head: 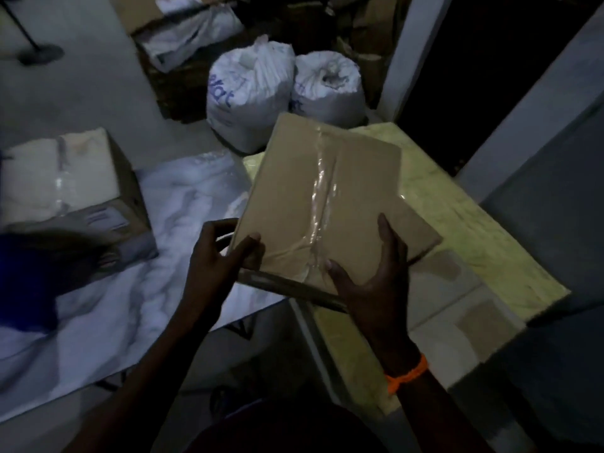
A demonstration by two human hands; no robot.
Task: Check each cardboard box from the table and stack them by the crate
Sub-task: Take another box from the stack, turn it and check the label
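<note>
Dim light, view down from the head.

Flat brown cardboard box (pixel 327 197), sealed along its middle with a strip of glossy clear tape (pixel 318 204), sits in centre frame, held up in both hands and tilted, far end toward the upper frame. It hangs over the meeting of two surfaces: the white-cloth-covered worktop (pixel 157 282) at lower left and a pale yellow-green slab (pixel 464 223) at right.

Left hand (pixel 222 256) grips the near left corner, thumb on the top face, fingers (pixel 209 230) curled round the side edge. Right hand (pixel 369 282) clasps the near edge, two digits spread over the top face beside the tape; the rest are hidden under the box. Orange band (pixel 407 374) on the right wrist.

Second, larger taped cardboard box (pixel 65 178) rests on the worktop at left frame, well apart from the held one. Two tied white sacks with blue print (pixel 248 96) stand side by side on the floor, upper centre. More cardboard, indistinct, in the dark top of the frame.
</note>
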